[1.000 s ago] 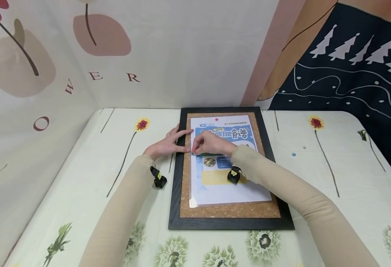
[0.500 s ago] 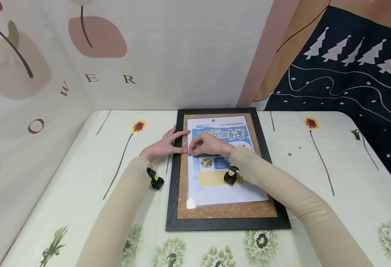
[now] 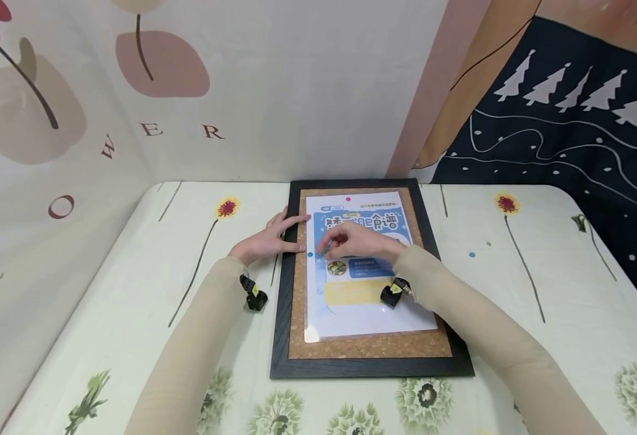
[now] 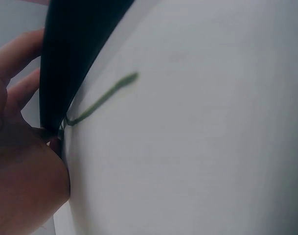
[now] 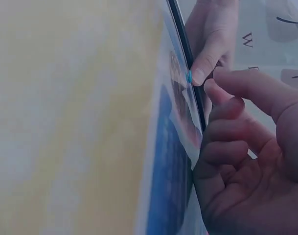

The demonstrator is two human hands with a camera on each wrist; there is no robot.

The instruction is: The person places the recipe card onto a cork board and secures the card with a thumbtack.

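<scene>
A cork board [image 3: 370, 348] in a black frame lies on the table with a printed poster [image 3: 345, 323] on it. My left hand [image 3: 264, 243] rests at the frame's left side, thumb and index finger spread straight across its edge. In the left wrist view its fingers [image 4: 16, 56] lie along the dark frame [image 4: 73, 54]. A blue pushpin [image 3: 310, 254] sits at the poster's left edge, just beside the left thumb. My right hand [image 3: 359, 240] hovers over the poster, right of that pin, its fingers loosely curled around nothing visible; the right wrist view shows a gap between its fingertips and the pin [image 5: 189, 77].
A pink pushpin [image 3: 348, 199] marks the poster's top edge. The flower-patterned tablecloth [image 3: 514, 374] surrounds the board. Behind the table hang a pale printed curtain [image 3: 297, 90] and a dark one with white trees [image 3: 558, 139].
My right hand has let go of the blue pushpin and drawn back to the right, uncovering it and part of the poster's title. The left hand stays on the frame.
</scene>
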